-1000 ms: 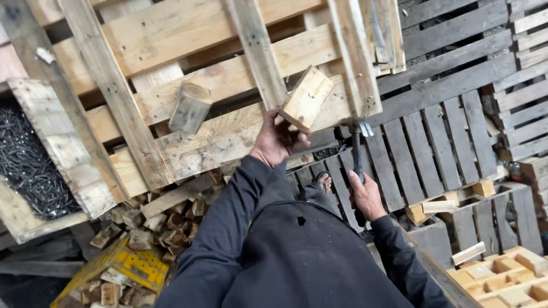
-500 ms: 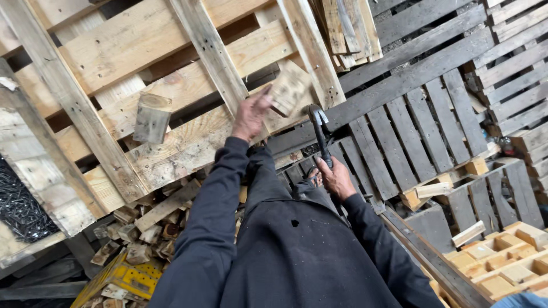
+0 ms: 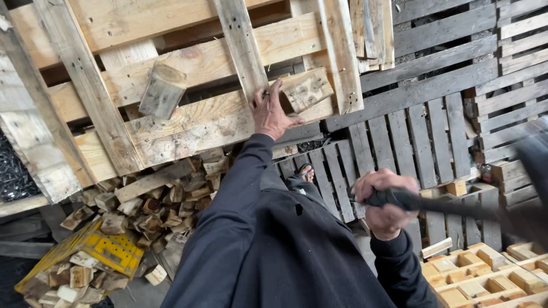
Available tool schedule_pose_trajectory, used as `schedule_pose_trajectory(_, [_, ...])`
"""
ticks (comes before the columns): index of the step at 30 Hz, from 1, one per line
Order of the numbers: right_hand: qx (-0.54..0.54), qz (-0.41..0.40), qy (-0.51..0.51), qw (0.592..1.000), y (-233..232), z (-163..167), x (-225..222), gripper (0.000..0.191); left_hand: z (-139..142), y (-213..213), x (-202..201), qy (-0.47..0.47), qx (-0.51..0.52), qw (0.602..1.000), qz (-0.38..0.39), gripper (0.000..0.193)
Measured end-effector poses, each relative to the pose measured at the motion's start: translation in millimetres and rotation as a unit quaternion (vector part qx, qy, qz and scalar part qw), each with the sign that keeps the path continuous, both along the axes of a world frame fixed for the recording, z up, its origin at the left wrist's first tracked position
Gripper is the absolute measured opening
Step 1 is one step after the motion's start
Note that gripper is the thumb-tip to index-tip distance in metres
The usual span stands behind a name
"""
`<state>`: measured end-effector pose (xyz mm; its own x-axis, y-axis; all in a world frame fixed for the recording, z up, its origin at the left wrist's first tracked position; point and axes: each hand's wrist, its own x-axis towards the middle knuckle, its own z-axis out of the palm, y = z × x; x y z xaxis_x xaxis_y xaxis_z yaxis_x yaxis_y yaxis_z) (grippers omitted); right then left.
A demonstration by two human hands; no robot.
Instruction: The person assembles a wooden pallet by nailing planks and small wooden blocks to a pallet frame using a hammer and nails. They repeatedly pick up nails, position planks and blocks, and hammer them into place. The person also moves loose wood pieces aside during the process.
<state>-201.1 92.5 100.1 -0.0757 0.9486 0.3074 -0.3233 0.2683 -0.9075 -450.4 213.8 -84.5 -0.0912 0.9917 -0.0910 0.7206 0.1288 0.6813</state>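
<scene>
Hammer (image 3: 456,206) now swung back, block (image 3: 306,89) steadied.

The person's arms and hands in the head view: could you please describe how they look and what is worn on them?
Both arms are covered by long, dark navy sleeves of a loose jacket, each ending in a plain cuff at the wrist. The left hand is bare, with a ring on one finger; no glove. The right hand is bare too, with no ring or watch visible. The left sleeve is creased along its length.
</scene>
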Motion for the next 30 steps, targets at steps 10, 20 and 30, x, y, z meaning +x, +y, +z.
schedule_pose_trajectory(10, [-0.365,-0.015,-0.294,0.883,32,2,-37,0.03,-4,7,-3,0.049,-0.032,0.998,0.004,0.104])
schedule_pose_trajectory(20, [-0.398,0.055,-0.432,0.807,73,-6,-61,0.033,-5,13,-4,0.034,-0.023,0.999,-0.014,0.105])
schedule_pose_trajectory(30, [-0.014,-0.03,-0.211,0.977,62,-3,-51,0.039,-3,14,-7,0.037,-0.014,0.999,-0.014,0.104])
